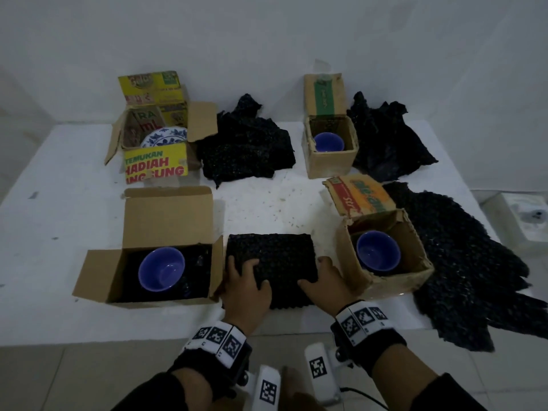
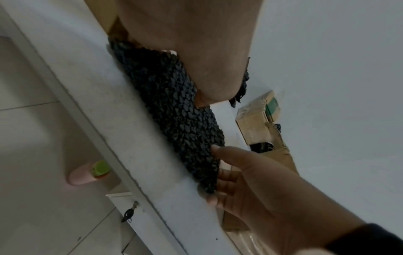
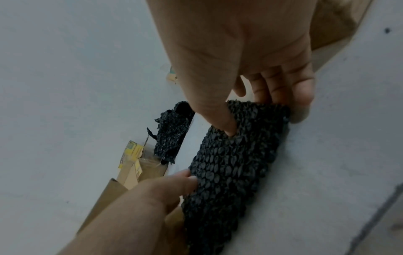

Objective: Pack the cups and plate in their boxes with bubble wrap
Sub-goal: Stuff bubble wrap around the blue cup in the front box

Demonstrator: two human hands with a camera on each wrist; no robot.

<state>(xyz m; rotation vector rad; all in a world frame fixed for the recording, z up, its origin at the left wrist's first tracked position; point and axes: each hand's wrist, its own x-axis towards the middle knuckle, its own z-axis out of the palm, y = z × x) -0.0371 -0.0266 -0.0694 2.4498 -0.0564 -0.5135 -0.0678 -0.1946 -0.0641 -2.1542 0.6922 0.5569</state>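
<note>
A folded pad of black bubble wrap lies on the white table near the front edge. My left hand grips its left edge. My right hand pinches its right edge, thumb on top and fingers underneath. Left of the pad, an open brown box holds a blue cup on black wrap. To the right, a worn box holds a second blue cup. At the back, a small box holds a third cup, and a yellow box holds the blue-and-white plate.
Loose black bubble wrap sheets lie beside the yellow box, behind the far right box and over the table's right side. All box flaps stand open. A pink bottle with a green cap lies on the tiled floor below the table edge.
</note>
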